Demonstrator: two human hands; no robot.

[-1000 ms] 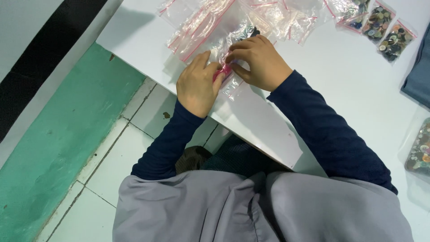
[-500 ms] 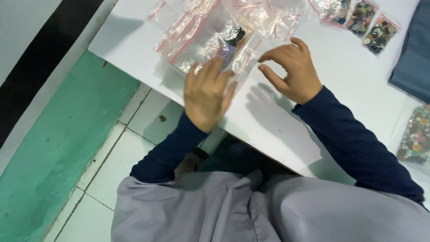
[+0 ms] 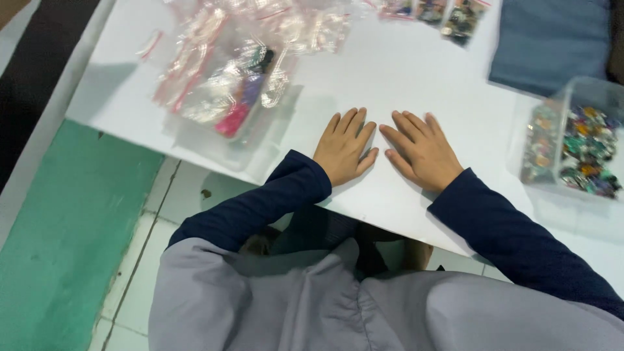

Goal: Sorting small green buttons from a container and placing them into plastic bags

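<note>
Both hands flat, fingers spread, empty: left hand [image 3: 343, 148], right hand [image 3: 421, 151] on tabletop [image 3: 416, 71]. Filled zip bag [image 3: 234, 94] up-left of left hand: light, slippery, floppy; pinch at the seal edge.

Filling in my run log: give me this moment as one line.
left hand: flat on white table, empty | right hand: flat, empty | filled clear bag: lying apart, upper left | clear bin of small items: right
</note>
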